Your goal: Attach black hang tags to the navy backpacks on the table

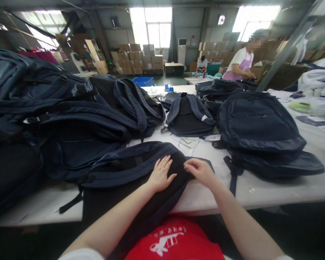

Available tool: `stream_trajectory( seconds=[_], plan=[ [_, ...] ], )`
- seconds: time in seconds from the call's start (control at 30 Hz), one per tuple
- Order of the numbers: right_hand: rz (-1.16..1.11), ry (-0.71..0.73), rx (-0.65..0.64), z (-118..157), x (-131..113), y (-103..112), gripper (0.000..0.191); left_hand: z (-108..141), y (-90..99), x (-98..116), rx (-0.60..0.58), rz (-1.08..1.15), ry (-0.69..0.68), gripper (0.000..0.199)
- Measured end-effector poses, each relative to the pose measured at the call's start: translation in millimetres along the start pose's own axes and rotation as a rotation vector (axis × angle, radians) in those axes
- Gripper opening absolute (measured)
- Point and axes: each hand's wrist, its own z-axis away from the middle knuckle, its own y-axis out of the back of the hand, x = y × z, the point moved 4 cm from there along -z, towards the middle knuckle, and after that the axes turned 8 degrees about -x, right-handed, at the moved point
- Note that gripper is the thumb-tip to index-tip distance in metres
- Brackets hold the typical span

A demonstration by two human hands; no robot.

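Note:
A dark navy backpack [141,184] with a black padded back lies across the near part of the table, its straps facing up. My left hand [161,174] rests flat on its back panel, fingers stretched out and thumb apart. At the backpack's right end, my right hand [199,170] is closed in a pinch beside the edge; what sits between the fingertips is too small to make out. Behind the hands, a smaller-looking backpack [191,117] shows its straps and black back. Another navy backpack [260,126] lies front side up to the right.
More backpacks [18,79] are piled at the left. Paper tags [189,142] lie on the white table [262,195] beyond my hands. A slanted metal post [284,47] rises at the right. Behind it a person in a pink apron [245,65] works. Cartons [141,59] are stacked farther back.

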Motion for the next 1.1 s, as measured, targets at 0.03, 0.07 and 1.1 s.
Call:
stream_trajectory(
  seconds=[0.03,0.07,1.1],
  plan=[
    [0.064,-0.048,0.132,-17,7,20,0.022,3,0.2,1,0.017,0.012,-0.004,0.063],
    [0.107,-0.102,0.215,-33,16,34,0.021,4,1.2,1,0.032,0.020,-0.006,0.062],
    [-0.160,-0.107,-0.019,-21,7,-55,0.017,-7,32.1,18,-0.100,0.807,0.158,0.003]
  ],
)
